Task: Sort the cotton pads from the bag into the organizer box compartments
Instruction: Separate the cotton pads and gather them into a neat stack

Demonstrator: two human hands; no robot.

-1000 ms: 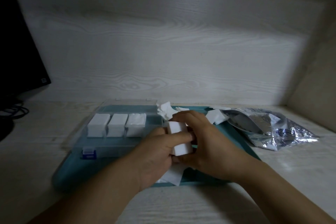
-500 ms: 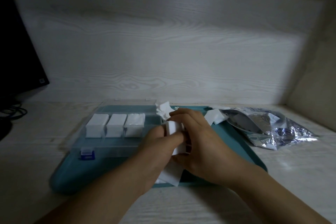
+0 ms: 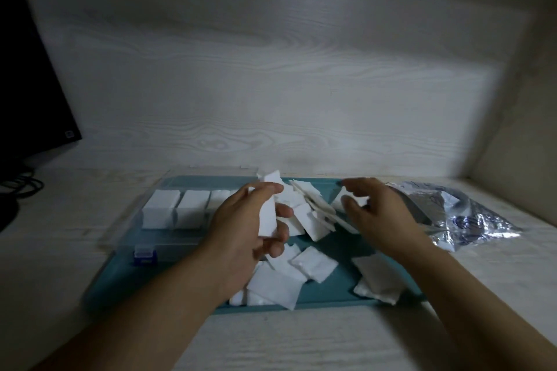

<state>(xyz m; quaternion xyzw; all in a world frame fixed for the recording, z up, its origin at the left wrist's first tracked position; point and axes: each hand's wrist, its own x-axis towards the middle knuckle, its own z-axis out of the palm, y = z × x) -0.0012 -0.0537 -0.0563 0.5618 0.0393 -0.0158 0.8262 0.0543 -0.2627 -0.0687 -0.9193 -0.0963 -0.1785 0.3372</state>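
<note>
From the head view, my left hand [image 3: 247, 229] grips a stack of cotton pads [image 3: 267, 217] above the teal tray [image 3: 337, 289], while my right hand [image 3: 379, 211] hovers spread and relaxed over the loose pads [image 3: 313, 262] scattered there. The organizer box [image 3: 168, 220] sits at the tray's left with three compartments filled, and the foil bag [image 3: 470, 214] lies on the tabletop [image 3: 301, 340] to the right.

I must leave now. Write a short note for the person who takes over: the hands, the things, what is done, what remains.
Left hand: grips a stack of pads above the tray.
Right hand: open, holds nothing, above the loose pads on the tray.
Organizer box: on the tray's left side, three compartments filled with pads.
Bag: right of the tray, on the table.
Left: put the held stack in a compartment, then the loose pads.
</note>
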